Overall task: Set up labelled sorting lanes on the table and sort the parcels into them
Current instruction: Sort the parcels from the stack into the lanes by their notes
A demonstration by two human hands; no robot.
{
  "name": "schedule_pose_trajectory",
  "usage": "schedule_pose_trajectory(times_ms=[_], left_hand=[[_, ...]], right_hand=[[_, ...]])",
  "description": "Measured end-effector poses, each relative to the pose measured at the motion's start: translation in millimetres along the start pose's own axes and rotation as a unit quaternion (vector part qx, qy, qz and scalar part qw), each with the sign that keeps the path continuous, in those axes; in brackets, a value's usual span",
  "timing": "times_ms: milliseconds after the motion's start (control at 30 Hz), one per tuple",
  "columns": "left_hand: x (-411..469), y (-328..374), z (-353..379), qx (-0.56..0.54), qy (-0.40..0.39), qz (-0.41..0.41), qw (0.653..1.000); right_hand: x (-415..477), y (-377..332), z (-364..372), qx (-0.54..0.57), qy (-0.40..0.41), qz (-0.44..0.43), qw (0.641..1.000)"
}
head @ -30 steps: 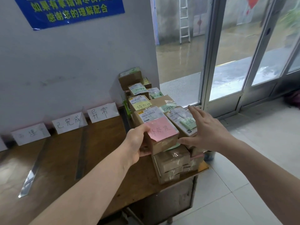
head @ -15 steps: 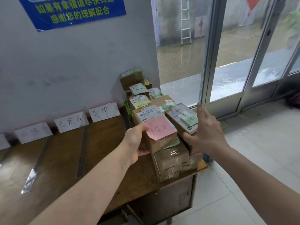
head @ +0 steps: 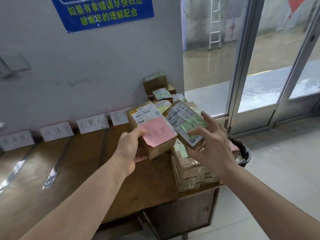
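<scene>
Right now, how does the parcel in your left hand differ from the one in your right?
Note colour: the pink-note parcel carries a pink sticky note, the green-note parcel a green one.
Build: the pink-note parcel looks deeper and boxier; the green-note parcel looks flatter.
Hold: the left hand grips the pink-note parcel, the right hand holds the green-note parcel.
Both are brown cardboard with a white printed label and a handwritten note.

Parcel pickup point, stacked labelled parcels (head: 188,168) on wooden table (head: 86,170), blue wall notice (head: 103,13), glass entrance doors (head: 259,66)
</scene>
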State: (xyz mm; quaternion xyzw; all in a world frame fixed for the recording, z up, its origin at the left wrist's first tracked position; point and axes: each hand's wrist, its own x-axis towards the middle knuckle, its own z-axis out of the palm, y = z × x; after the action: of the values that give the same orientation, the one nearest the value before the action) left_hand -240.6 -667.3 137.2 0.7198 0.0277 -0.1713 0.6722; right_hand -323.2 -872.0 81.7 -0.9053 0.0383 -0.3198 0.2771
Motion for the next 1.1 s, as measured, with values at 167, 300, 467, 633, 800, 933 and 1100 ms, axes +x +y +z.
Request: schedule_pose_trajectory(times_ms=[167, 300, 467, 633, 800, 933, 1100], left_hand=[[-15.6, -4.9, -62.1, -0.011, 0.062, 0.003, 0.998], [-31.2, -16.9, -117.3, -0.044, 0.125, -0.012, 0.991], [-54.2, -34.3, -196.3, -0.096, 0.198, -0.053, 0.974], [-71.0, -50.4, -287.1, -0.091, 0.241, -0.057, 0.965], [-84.9, -63.5, -370.7, -0.099, 0.269, -0.059, 0.956], [-100.3, -73.1, -428.5, -0.102, 0.269, -0.075, 0.955], [-113.4, -79.6, -500.8, -0.101, 0.306, -0.075, 0.944]], right_hand=[[3.7, -43.8, 30.8, 0.032, -0.025, -0.055, 0.998], [8.0, -91.2, 62.3, 0.044, -0.063, -0.048, 0.996], [-1.2, -163.1, 117.6, 0.044, -0.102, -0.051, 0.992], [-20.1, -234.5, 178.3, 0.040, -0.149, -0.029, 0.988], [-41.6, -300.5, 230.8, 0.047, -0.179, -0.024, 0.982], [-53.5, -347.5, 268.3, 0.059, -0.179, -0.036, 0.981], [-64.1, -406.5, 313.0, 0.073, -0.191, -0.058, 0.977]])
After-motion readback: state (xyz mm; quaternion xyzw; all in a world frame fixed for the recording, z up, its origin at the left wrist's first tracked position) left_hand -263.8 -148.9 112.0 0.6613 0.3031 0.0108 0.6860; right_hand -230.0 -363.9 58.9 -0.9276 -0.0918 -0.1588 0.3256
